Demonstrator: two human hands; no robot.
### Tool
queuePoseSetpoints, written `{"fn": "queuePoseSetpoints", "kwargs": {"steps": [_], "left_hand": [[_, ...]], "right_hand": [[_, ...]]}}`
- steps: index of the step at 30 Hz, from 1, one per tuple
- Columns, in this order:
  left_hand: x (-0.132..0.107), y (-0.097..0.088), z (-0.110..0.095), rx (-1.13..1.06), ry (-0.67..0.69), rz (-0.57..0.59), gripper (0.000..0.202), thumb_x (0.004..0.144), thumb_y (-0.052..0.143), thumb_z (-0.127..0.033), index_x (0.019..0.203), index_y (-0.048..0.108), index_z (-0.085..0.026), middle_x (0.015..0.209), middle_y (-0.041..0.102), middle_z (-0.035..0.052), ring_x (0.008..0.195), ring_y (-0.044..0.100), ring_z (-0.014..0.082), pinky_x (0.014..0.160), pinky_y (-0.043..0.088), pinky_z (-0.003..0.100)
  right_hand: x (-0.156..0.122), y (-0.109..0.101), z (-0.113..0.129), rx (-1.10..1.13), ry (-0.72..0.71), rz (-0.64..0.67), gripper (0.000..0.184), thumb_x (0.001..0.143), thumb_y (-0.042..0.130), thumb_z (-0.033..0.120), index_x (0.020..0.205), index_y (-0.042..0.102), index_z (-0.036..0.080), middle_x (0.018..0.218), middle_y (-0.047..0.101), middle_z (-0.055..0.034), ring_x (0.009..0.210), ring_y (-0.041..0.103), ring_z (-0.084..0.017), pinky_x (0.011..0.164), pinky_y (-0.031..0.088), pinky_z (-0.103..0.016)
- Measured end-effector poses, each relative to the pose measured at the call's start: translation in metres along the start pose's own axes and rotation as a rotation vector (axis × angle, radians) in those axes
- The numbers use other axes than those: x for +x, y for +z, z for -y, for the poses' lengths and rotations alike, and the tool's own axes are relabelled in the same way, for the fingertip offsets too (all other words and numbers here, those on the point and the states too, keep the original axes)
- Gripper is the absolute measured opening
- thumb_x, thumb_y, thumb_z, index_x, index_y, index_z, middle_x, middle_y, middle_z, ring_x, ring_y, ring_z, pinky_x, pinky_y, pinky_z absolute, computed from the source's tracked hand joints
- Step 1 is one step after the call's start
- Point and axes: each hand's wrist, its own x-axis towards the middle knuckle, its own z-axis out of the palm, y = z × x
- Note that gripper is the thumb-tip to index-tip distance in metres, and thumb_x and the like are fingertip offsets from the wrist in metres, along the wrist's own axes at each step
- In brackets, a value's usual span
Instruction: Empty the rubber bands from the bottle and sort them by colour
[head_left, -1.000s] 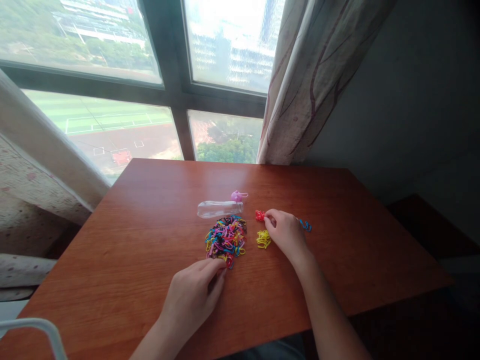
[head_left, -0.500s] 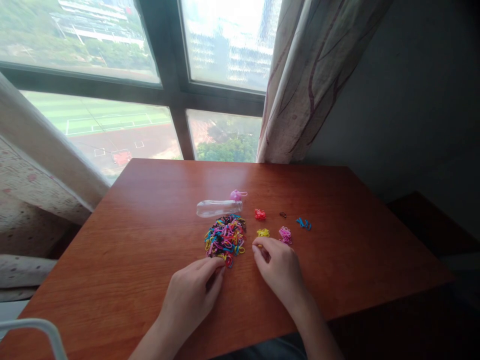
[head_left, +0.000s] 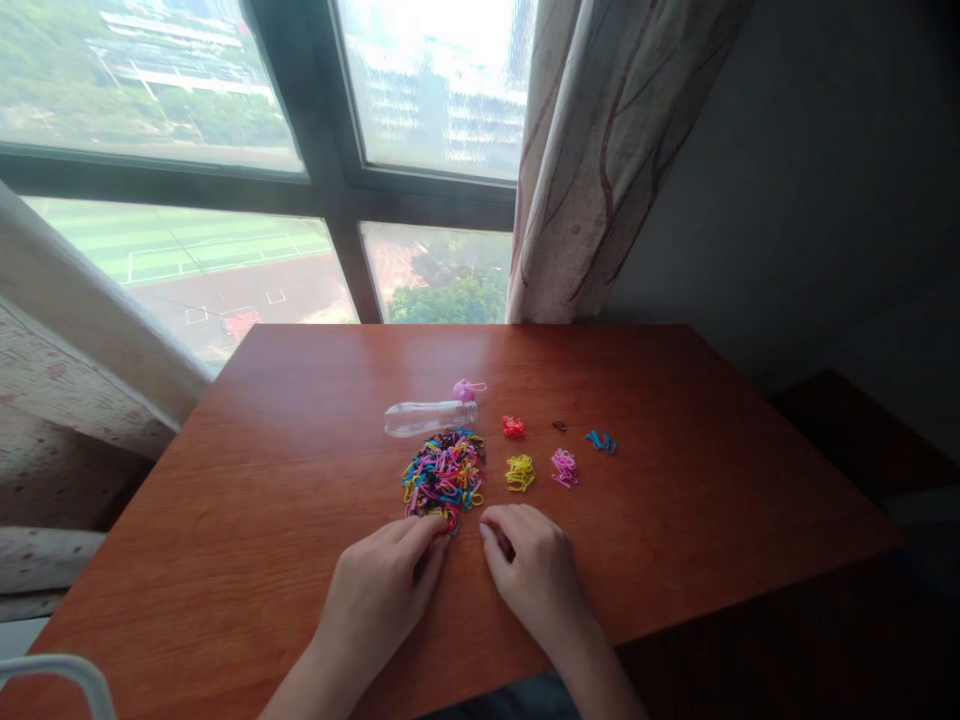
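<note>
A heap of mixed-colour small rubber bands (head_left: 444, 472) lies mid-table. At its near edge my left hand (head_left: 390, 580) rests with thumb and forefinger pinched; whatever lies between the tips is too small to make out. My right hand (head_left: 534, 565) hovers just right of the heap's near side. Its fingers are curled together, and their tips hide anything held. Beyond it are sorted groups: yellow rubber bands (head_left: 520, 473), pink rubber bands (head_left: 565, 468), red rubber bands (head_left: 514, 427), blue rubber bands (head_left: 601, 442) and a dark rubber band (head_left: 559, 426).
Behind the heap a clear plastic bottle (head_left: 429, 418) lies on its side, with a pink cap (head_left: 464, 390) by its mouth. The brown wooden table (head_left: 225, 520) reaches to the window. A white curved rail (head_left: 75, 668) stands at the lower left.
My right hand has moved left and nearer to me, away from the yellow bands, which now show fully. My left hand stays at the heap's edge. The view has shifted slightly.
</note>
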Motion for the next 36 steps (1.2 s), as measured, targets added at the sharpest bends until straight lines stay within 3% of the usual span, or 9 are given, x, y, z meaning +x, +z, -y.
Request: {"fn": "queuePoseSetpoints", "kwargs": {"steps": [11, 20, 24, 29, 33, 36], "left_hand": [[-0.001, 0.001, 0.000, 0.042, 0.023, -0.025, 0.020, 0.094, 0.047, -0.029, 0.096, 0.067, -0.025, 0.088, 0.077, 0.0002, 0.073, 0.073, 0.0199, 0.060, 0.054, 0.028], [-0.002, 0.000, 0.005, -0.082, 0.002, -0.052, 0.017, 0.092, 0.051, -0.026, 0.098, 0.067, -0.025, 0.090, 0.076, -0.0011, 0.076, 0.072, 0.0160, 0.066, 0.053, 0.024], [0.004, -0.005, 0.004, -0.097, 0.008, -0.044, 0.017, 0.092, 0.050, -0.024, 0.098, 0.067, -0.025, 0.085, 0.075, -0.0016, 0.068, 0.070, 0.0138, 0.062, 0.050, 0.022], [0.038, -0.015, -0.003, -0.026, 0.052, -0.001, 0.017, 0.093, 0.050, -0.028, 0.095, 0.067, -0.024, 0.080, 0.073, -0.0005, 0.063, 0.066, 0.0143, 0.056, 0.044, 0.023], [0.083, -0.023, -0.013, 0.035, 0.095, 0.088, 0.019, 0.094, 0.048, -0.029, 0.097, 0.067, -0.025, 0.090, 0.074, 0.0003, 0.074, 0.069, 0.0175, 0.060, 0.043, 0.025], [0.117, -0.023, -0.022, 0.115, 0.102, 0.193, 0.021, 0.093, 0.047, -0.029, 0.091, 0.067, -0.024, 0.085, 0.073, 0.0010, 0.073, 0.068, 0.0191, 0.056, 0.038, 0.026]], "right_hand": [[0.000, -0.001, 0.002, 0.034, 0.014, 0.034, 0.013, 0.088, 0.054, 0.012, 0.084, 0.062, 0.023, 0.074, 0.064, 0.0006, 0.072, 0.057, -0.016, 0.067, 0.034, -0.026], [0.000, 0.000, 0.002, 0.033, 0.026, 0.053, 0.013, 0.089, 0.054, 0.013, 0.083, 0.061, 0.023, 0.075, 0.063, 0.0007, 0.073, 0.056, -0.016, 0.068, 0.034, -0.027], [0.000, 0.000, 0.002, 0.051, 0.030, 0.059, 0.013, 0.089, 0.054, 0.013, 0.085, 0.061, 0.023, 0.078, 0.064, 0.0003, 0.075, 0.057, -0.017, 0.069, 0.034, -0.027], [0.000, 0.000, 0.002, 0.061, 0.027, 0.063, 0.012, 0.089, 0.055, 0.013, 0.085, 0.061, 0.023, 0.080, 0.066, 0.0002, 0.077, 0.058, -0.017, 0.071, 0.034, -0.026], [0.000, 0.000, 0.001, 0.075, 0.024, 0.059, 0.012, 0.089, 0.054, 0.014, 0.083, 0.061, 0.022, 0.079, 0.066, 0.0001, 0.076, 0.058, -0.017, 0.070, 0.035, -0.026], [0.001, 0.001, 0.000, 0.086, 0.031, 0.040, 0.012, 0.088, 0.055, 0.013, 0.084, 0.061, 0.022, 0.080, 0.066, 0.0002, 0.076, 0.058, -0.017, 0.070, 0.035, -0.026]]}}
